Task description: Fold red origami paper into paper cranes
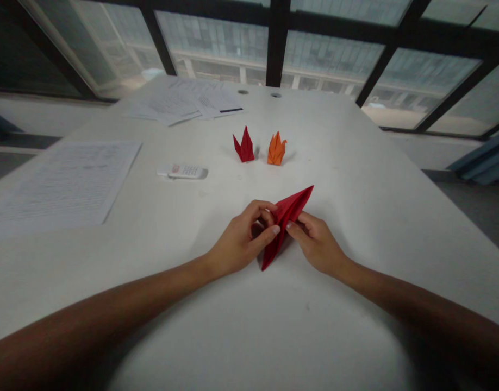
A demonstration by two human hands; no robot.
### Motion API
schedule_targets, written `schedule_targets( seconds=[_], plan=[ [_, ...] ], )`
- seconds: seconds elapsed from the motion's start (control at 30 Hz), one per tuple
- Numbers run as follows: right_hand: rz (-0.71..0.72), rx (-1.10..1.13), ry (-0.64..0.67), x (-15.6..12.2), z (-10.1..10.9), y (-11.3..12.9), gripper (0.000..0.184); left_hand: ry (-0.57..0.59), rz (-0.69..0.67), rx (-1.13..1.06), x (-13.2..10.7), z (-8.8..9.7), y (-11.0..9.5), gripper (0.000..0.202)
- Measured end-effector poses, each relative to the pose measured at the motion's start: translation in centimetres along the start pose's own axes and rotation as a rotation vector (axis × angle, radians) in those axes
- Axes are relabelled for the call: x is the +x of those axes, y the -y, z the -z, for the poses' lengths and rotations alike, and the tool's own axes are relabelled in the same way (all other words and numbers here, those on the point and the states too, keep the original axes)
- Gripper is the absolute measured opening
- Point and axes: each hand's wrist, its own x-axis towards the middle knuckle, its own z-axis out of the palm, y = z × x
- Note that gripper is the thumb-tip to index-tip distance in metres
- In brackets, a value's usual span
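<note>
A partly folded sheet of red origami paper [295, 205] is held up between my two hands, slanting from lower left to upper right with its layers parted. My left hand [249, 231] pinches its left side, thumb in front and fingers curled behind. On the other side, my right hand [318, 241] grips the paper between thumb and fingers. Beyond the hands stand two small folded paper pieces: a red paper crane [245, 146] and an orange paper crane [276, 150].
The white table [355, 326] runs toward the windows. Left of the cranes lies a white remote control [186, 171]. A printed sheet stack [62, 184] covers the left side, and more papers [180, 100] with a dark pen [231, 110] lie at the far end.
</note>
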Motion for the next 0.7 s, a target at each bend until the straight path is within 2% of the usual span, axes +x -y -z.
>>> schedule_targets(
  seconds=[0.13, 0.27, 0.33, 0.53, 0.63, 0.7],
  plan=[
    [-0.041, 0.045, -0.06, 0.4, 0.3, -0.3, 0.022, -0.101, -0.008, -0.02, 0.1, 0.3, -0.2, 0.025],
    [-0.112, 0.222, -0.129, 0.8, 0.7, -0.6, 0.03, -0.211, -0.035, 0.106, 0.0, 0.9, -0.4, 0.027],
    [-0.095, 0.219, -0.14, 0.8, 0.8, -0.5, 0.029, -0.215, -0.075, 0.19, -0.2, 1.1, -0.3, 0.025],
    [0.064, -0.035, -0.21, 0.4, 0.8, 0.4, 0.016, -0.185, -0.289, 0.467, -0.7, 1.0, -0.5, 0.034],
    [0.138, -0.092, -0.222, 0.1, 0.8, 0.6, 0.019, -0.146, -0.358, 0.506, -0.5, 1.0, -0.7, 0.028],
    [0.171, -0.13, -0.183, 0.0, 0.7, 0.6, 0.022, -0.133, -0.369, 0.508, -0.4, 1.0, -0.6, 0.027]
  ],
)
